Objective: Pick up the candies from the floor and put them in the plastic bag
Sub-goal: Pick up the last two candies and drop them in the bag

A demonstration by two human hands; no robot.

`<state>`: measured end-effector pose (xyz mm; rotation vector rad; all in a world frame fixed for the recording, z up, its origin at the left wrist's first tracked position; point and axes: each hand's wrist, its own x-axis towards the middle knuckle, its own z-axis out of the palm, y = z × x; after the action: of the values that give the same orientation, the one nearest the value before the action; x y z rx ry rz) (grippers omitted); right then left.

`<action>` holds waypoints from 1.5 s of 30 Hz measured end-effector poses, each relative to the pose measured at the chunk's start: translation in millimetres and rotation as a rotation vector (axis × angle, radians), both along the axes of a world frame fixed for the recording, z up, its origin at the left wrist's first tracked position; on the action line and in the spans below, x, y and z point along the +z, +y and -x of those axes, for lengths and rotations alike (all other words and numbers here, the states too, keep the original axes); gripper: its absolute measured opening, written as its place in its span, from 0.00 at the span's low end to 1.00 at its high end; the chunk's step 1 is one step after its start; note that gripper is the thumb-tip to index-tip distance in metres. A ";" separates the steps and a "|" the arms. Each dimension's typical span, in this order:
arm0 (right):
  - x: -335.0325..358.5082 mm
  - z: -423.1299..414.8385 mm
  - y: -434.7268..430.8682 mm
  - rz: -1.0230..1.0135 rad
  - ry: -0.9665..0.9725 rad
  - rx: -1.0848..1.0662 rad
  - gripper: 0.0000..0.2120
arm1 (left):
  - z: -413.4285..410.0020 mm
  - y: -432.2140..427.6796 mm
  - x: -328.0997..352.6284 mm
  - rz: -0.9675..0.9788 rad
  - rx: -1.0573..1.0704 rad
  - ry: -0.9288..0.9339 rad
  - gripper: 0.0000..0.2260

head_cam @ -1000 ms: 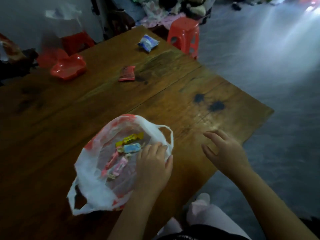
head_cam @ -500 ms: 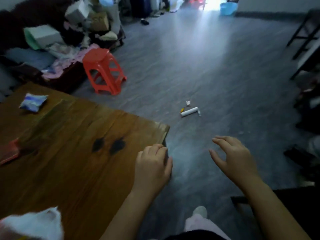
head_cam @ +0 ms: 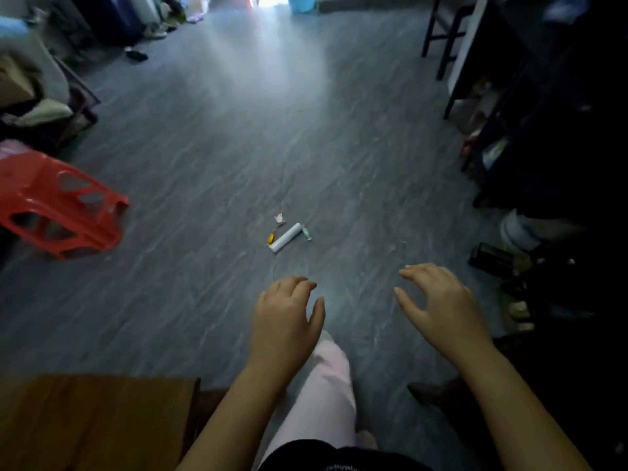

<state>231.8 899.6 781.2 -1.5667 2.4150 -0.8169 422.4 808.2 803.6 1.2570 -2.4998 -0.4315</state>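
Hovering empty, fingers spread: left hand [head_cam: 285, 317], right hand [head_cam: 438, 304]. Ahead on floor [head_cam: 204, 147], small wrapped candies [head_cam: 271, 238] beside white tube [head_cam: 286, 237]; likely light, crinkly—pinch wrapper ends.

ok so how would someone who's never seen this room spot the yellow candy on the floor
Start at the open grey floor ahead of both hands, right of the red stool. A small cluster of items lies there around a white tube. The yellow candy sits just left of the tube's near end, the only yellow-orange piece; the other bits are pale.
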 end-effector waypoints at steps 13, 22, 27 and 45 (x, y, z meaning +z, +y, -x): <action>20.6 71.9 -284.9 -0.079 0.043 0.246 0.12 | 64.3 -250.8 -16.2 -0.041 0.245 0.093 0.08; -17.9 115.0 -455.4 -0.193 -0.019 0.507 0.12 | 85.8 -354.3 -44.1 -0.122 0.548 0.050 0.08; -30.9 136.3 -575.1 -0.214 0.025 0.745 0.11 | 114.1 -429.1 -46.8 -0.060 0.768 0.081 0.10; -392.9 77.5 -781.9 -0.495 0.021 0.898 0.14 | 68.3 -619.6 -382.8 -0.324 1.002 0.124 0.10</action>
<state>154.3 117.7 388.3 -2.0885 1.4415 -0.0249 354.1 188.6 420.8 2.2780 -1.4359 -0.6092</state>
